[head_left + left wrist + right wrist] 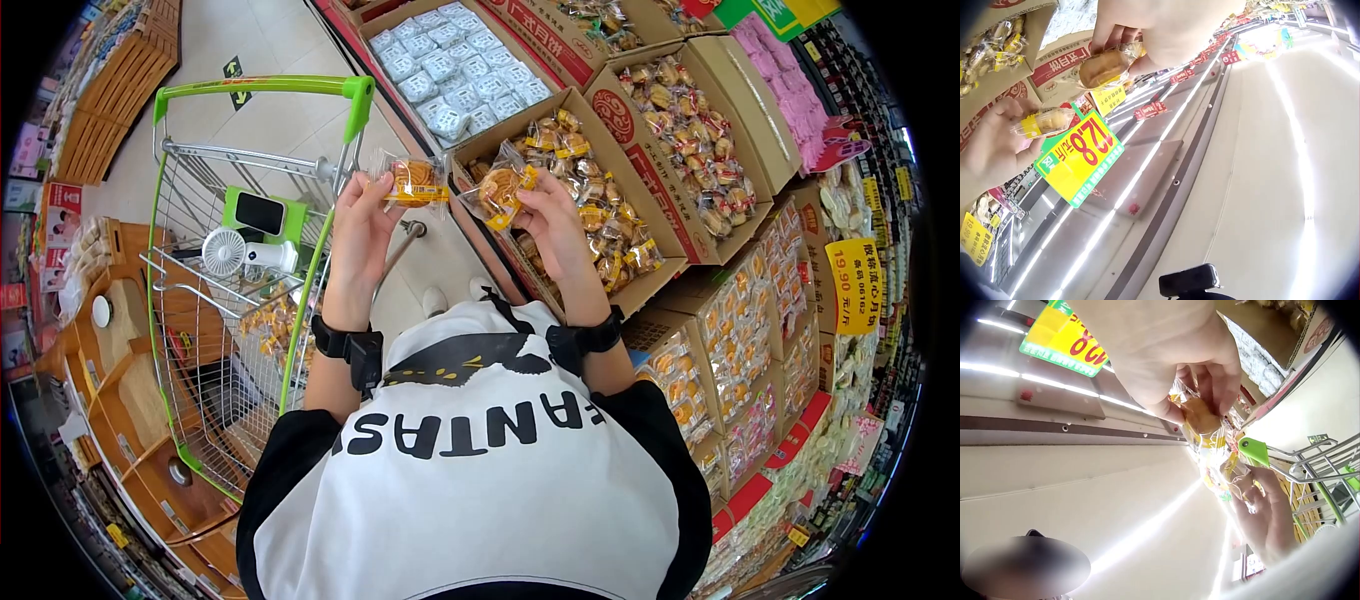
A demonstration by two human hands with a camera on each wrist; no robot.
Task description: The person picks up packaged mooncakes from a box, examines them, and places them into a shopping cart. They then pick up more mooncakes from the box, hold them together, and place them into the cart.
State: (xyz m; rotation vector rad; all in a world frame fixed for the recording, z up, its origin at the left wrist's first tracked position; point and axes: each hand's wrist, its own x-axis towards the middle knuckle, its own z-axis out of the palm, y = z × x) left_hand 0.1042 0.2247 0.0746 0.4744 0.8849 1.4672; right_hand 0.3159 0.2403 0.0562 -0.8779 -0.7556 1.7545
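My left hand (364,232) pinches a clear-wrapped round mooncake (414,181) with a yellow label, held upright in front of me. Beside it, my right hand (556,226) grips a second wrapped mooncake (500,192), tilted, at the edge of an open carton (655,284) of similar packets. The two packets are apart in the head view. In the left wrist view, the left hand (1160,31) has fingers and thumb on its mooncake (1104,70). The right wrist view shows the right hand (1172,356) with its fingertips round the other mooncake (1200,416).
A green-handled shopping cart (262,86) stands at the left, with a phone (260,213), a small white fan (224,251) and wrapped packets inside. Boxes of blue-white packets (462,98) and more mooncakes (690,140) fill the right display. Wooden shelving (112,90) lies far left.
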